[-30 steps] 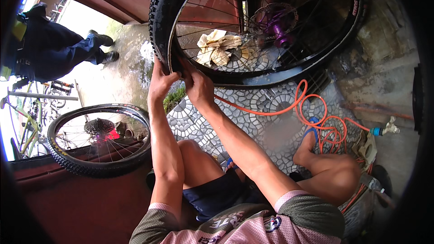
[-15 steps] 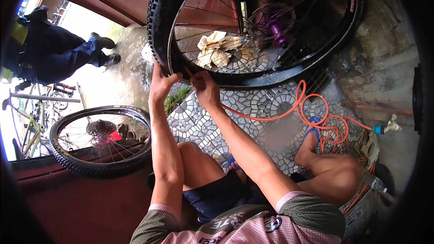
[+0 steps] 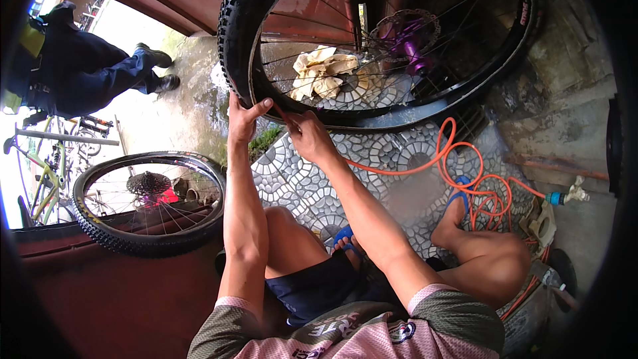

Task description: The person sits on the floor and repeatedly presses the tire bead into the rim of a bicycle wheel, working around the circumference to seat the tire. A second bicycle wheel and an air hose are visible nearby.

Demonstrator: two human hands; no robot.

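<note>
A large bicycle wheel (image 3: 234, 40) with a knobby black tire stands in front of me, its purple hub (image 3: 413, 53) and disc rotor (image 3: 425, 23) showing. My left hand (image 3: 243, 119) is closed on the tire's lower left edge, thumb on the inner side and fingers mostly hidden behind it. Just right of it, my right hand (image 3: 310, 137) grips an orange hose (image 3: 399, 173), its end pointing up at the tire's sidewall. Water spray is not clearly visible. Loops of the hose lie on the floor and run to a tap with a blue connector (image 3: 555, 197).
Another bicycle wheel (image 3: 93, 229) with a cassette lies at left by a red metal surface (image 3: 119, 299). Crumpled tan paper or cloth (image 3: 322, 70) rests on the patterned stone floor (image 3: 286, 179) behind the spokes. A person (image 3: 100, 66) in dark clothes stands far left near a bicycle frame (image 3: 50, 166).
My right hand has shifted slightly right and down, still gripping the hose. My left hand keeps its hold on the tire. The whole view has moved a little.
</note>
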